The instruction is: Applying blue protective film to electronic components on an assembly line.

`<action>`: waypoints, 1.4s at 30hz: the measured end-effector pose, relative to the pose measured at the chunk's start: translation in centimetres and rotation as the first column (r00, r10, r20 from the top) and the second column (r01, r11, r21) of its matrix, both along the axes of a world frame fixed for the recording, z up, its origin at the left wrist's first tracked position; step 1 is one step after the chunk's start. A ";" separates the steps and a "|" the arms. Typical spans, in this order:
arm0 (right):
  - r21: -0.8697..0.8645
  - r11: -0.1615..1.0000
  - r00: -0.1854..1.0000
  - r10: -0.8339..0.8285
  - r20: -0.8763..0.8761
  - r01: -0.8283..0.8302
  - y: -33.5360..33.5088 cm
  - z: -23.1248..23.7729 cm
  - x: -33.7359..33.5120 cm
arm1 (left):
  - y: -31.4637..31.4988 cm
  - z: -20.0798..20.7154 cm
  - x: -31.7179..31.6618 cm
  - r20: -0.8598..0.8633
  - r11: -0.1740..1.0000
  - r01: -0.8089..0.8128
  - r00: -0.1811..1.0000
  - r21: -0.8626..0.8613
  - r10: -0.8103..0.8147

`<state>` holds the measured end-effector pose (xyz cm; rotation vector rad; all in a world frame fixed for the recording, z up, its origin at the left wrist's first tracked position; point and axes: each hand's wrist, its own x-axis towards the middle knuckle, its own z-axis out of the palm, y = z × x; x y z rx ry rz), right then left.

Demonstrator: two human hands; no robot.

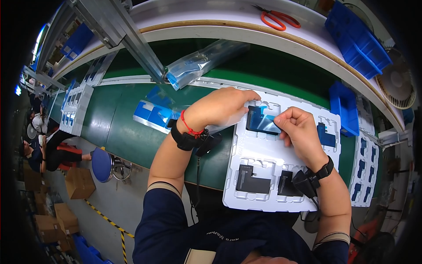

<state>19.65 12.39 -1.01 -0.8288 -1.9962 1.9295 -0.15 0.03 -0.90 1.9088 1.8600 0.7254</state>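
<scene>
Bending over a dark green workbench (116, 116), a person in a navy short-sleeved shirt works with two bare hands, held apart on either side of a flat black L-shaped piece (251, 119) covered largely by glossy translucent blue film (266, 124). This piece lies in the upper-left recess of a white moulded plastic tray (263, 155) in front of the person. The right hand (301, 130) has its thumb and forefinger pinched on the film's right edge, the other fingers curled below. The left hand (226, 107) arches palm-down over the tray's upper-left corner, forefinger stretched toward the rim; whether it grips anything cannot be told. Both wrists wear black straps with small devices, and the left also has a braided red cord bracelet (191, 127). In the tray's near row sit two bare black flat pieces, one lower left (252, 180), one lower right (288, 185), the latter partly hidden by the right wrist device; a blue-covered piece (326, 137) fills the upper-right recess. Left of the tray lies a stack of blue-and-white sheets (151, 115); beyond it, a clear plastic bag (202, 64). An open blue plastic bin (345, 109) stands just beyond the tray's far right corner, and a red-handled hand tool (279, 21) rests on the white shelf (202, 25) above.
</scene>
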 end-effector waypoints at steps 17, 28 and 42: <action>0.068 0.997 1.000 -0.023 0.020 0.021 0.1 -1.0 -0.7 | 0.0 0.0 0.0 0.002 1.000 0.002 1.000 -0.001 -0.002; 0.065 0.998 0.998 -0.005 0.057 0.002 0.4 -0.8 -0.4 | 0.0 0.1 0.3 -0.022 1.000 -0.006 1.000 -0.023 0.005; 0.376 0.927 0.996 -0.054 0.076 0.021 0.0 -2.5 -0.8 | -0.1 0.5 0.3 -0.044 0.997 0.059 0.997 -0.056 -0.061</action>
